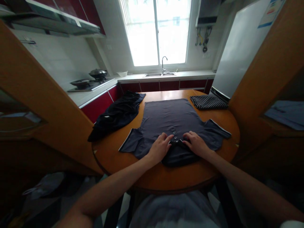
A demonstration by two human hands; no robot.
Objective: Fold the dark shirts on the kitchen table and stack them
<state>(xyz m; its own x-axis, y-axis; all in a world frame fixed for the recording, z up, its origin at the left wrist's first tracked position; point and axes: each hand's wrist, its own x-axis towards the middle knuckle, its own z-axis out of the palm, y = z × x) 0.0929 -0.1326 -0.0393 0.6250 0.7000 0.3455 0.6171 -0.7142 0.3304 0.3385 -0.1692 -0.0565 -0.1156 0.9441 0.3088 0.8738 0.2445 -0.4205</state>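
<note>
A dark grey polo shirt [169, 115] lies spread front up, its collar toward me and its hem toward the window. White trim edges both short sleeves. Round buttons run down the placket near the collar. With fingers curled at the collar's left side, my left hand [159, 147] grips the collar edge. On the opposite side of the placket, my right hand [195, 144] has its thumb and fingers closed on the other collar edge. The collar between them is partly folded, and the fingertips are partly hidden.
The shirt rests on a round wooden table [152, 180]. A dark crumpled garment [118, 112] hangs over its left edge. A folded striped cloth [209, 102] lies at the back right. Beyond are a sink [160, 75], a stove with pans [89, 84] and a fridge [239, 47].
</note>
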